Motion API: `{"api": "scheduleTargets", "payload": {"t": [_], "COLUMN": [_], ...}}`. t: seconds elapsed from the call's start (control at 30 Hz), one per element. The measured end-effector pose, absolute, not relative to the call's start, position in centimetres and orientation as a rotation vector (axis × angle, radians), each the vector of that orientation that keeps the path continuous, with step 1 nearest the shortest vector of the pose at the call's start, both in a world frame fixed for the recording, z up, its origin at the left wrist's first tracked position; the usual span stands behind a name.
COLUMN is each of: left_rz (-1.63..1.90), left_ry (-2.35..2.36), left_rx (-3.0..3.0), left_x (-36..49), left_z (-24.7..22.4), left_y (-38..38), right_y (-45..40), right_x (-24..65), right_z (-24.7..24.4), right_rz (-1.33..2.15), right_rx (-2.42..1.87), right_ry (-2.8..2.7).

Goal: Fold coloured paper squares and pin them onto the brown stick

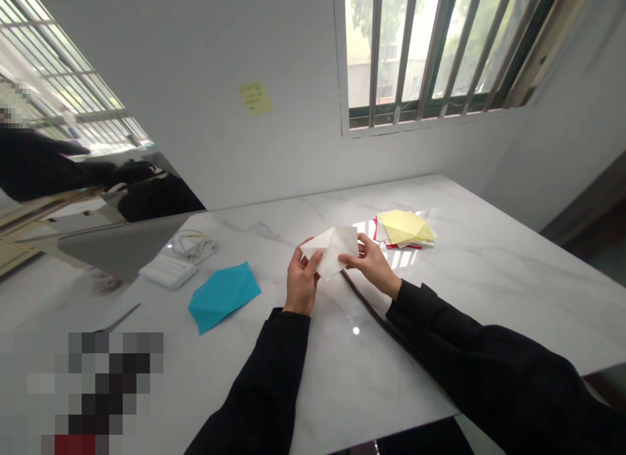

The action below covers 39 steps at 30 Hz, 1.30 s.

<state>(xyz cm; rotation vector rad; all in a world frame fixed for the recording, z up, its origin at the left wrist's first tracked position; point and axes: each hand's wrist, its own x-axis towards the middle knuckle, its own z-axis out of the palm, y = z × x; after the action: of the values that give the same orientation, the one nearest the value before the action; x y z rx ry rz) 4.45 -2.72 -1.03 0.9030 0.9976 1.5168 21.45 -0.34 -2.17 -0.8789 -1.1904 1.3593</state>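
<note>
A folded piece of white paper (332, 249) is held up above the table between both hands. My left hand (302, 279) pinches its left side, with the thumb lying across the front and the fingers behind. On the right side, my right hand (374, 263) grips the paper's edge, thumb in front. Creases run across the sheet, and its lower end comes to a point. A blue folded paper (225, 295) lies on the table to the left of my left hand. Right of my hands is a stack of coloured paper (405, 228), yellow on top with white and red below.
The white marbled table (513, 272) meets a wall with a yellow sticky note (255, 98) and a barred window. At left lie a white box (169, 270), a coiled white cable (193, 245) and a thin dark pointed object (122, 317). A dark strip runs beneath my right forearm.
</note>
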Motion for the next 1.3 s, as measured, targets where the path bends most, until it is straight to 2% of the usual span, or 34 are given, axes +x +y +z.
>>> {"api": "scheduleTargets", "payload": {"t": [0.73, 1.0, 1.3], "left_rz": [1.474, 1.362, 1.305], "left_ry": [1.164, 0.947, 0.964], "left_rx": [1.024, 0.981, 1.037], "left_x": [4.7, 4.0, 3.3], "left_z": [-2.2, -1.2, -1.1], "left_y": [-2.6, -2.7, -2.8], "right_y": [-1.2, -0.9, -1.0], "right_x": [21.1, 21.2, 21.4], "right_z": [-2.0, -2.2, -1.9], "right_rz": [1.462, 1.483, 1.499], "right_rx": [-0.862, -0.872, -0.878], "right_ry": [-1.262, -1.18, -1.125]}}
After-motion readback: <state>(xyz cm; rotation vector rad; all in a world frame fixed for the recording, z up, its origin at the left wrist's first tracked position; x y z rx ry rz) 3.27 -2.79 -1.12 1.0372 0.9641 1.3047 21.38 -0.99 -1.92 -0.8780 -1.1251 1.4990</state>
